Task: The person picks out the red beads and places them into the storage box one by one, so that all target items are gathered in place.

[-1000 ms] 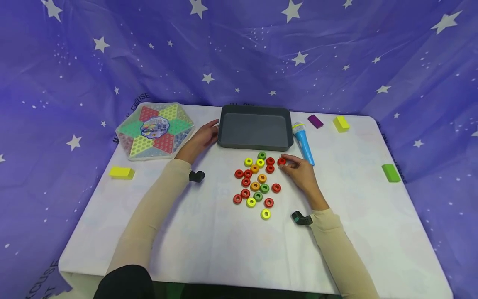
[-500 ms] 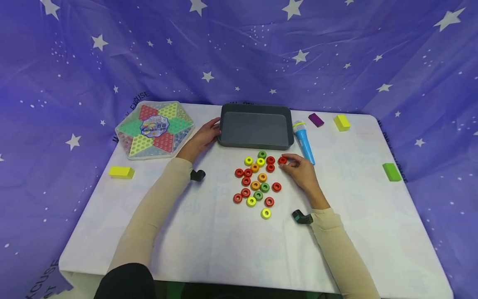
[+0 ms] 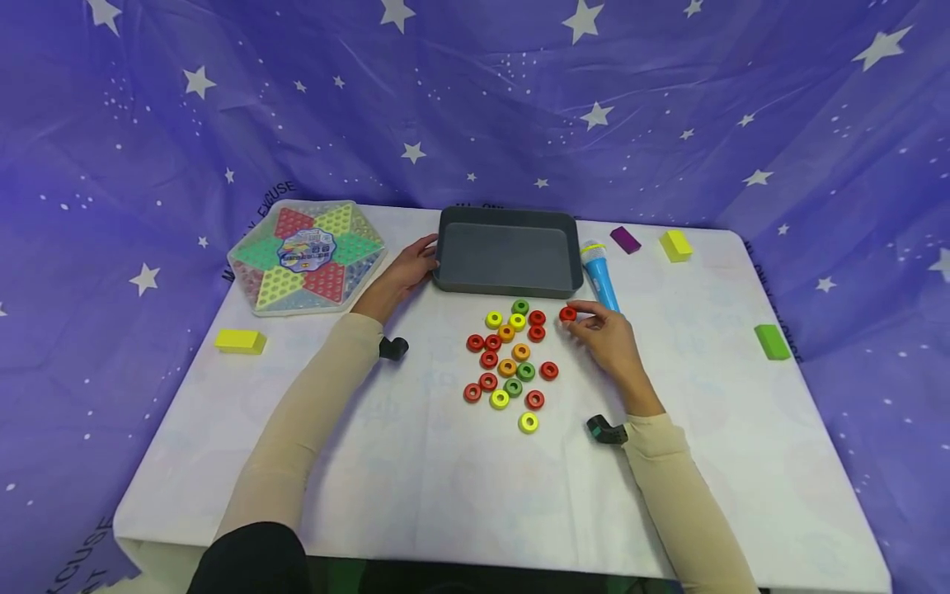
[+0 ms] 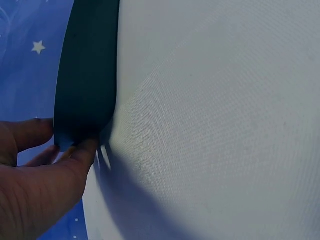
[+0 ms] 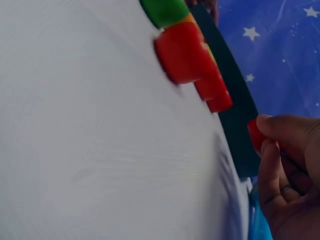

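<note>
A dark grey baking tray [image 3: 508, 252] sits at the back of the table. My left hand [image 3: 408, 271] holds its left end; in the left wrist view the thumb [image 4: 82, 155] is at the tray's lower corner and a finger [image 4: 35, 132] meets its rim. My right hand [image 3: 609, 342] pinches a red ring [image 3: 567, 314] between thumb and fingers, in front of the tray's right corner. Left of that hand lie several loose rings: red rings [image 3: 549, 370], yellow rings [image 3: 500, 399], orange rings [image 3: 521, 352] and green rings [image 3: 525, 371].
A blue toy microphone [image 3: 599, 276] lies right of the tray, partly behind my right hand. A hexagonal Chinese checkers box [image 3: 308, 260] is at the left. Scattered blocks are a yellow block [image 3: 240, 341], a purple block [image 3: 626, 240], another yellow block [image 3: 676, 246] and a green block [image 3: 772, 341].
My right hand has shifted slightly right with the red ring, away from the other red rings. The left hand stays at the tray.
</note>
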Demonstrator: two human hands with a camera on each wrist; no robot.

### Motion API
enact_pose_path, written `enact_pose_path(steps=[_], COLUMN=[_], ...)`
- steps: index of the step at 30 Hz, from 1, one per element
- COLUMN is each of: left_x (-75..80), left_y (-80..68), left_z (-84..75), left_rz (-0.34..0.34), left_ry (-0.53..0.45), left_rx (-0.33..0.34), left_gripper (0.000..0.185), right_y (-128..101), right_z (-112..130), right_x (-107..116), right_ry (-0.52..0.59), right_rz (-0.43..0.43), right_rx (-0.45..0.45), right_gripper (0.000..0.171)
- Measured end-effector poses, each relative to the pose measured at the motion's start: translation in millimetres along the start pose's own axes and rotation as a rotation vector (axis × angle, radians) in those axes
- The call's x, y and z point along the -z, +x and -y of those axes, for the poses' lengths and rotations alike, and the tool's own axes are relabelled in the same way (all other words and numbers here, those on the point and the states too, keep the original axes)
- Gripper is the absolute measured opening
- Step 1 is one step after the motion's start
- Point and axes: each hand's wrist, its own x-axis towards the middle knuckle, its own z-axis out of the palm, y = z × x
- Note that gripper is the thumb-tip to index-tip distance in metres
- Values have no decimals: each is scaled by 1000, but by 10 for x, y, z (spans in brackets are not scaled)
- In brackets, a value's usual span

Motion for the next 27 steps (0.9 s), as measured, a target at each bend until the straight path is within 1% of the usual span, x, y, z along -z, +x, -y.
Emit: enact_pose_path(steps=[4,11,16,22,27], left_x=[9,5,7,-4,0], left_y=[-29,-75,-112,-148,-175], left_z=[-4,35,77,92,83], left_rz=[5,48,64,58,57], left_ry=[-15,-40,-43,-24,-28], left_rx=[-6,-28,-32,-31,-35], left_gripper=[66,67,66,66,67], right_y=[-4,10,101,254,362], right_z=[84,321,544,755,919], right_x=[47,105,101,66,2], right_ry=[0,-7,-18,-10,-14], right_rz=[0,30,42,32,47], right_rx=[6,7,60,131,177], right_gripper=[35,39,39,35,35])
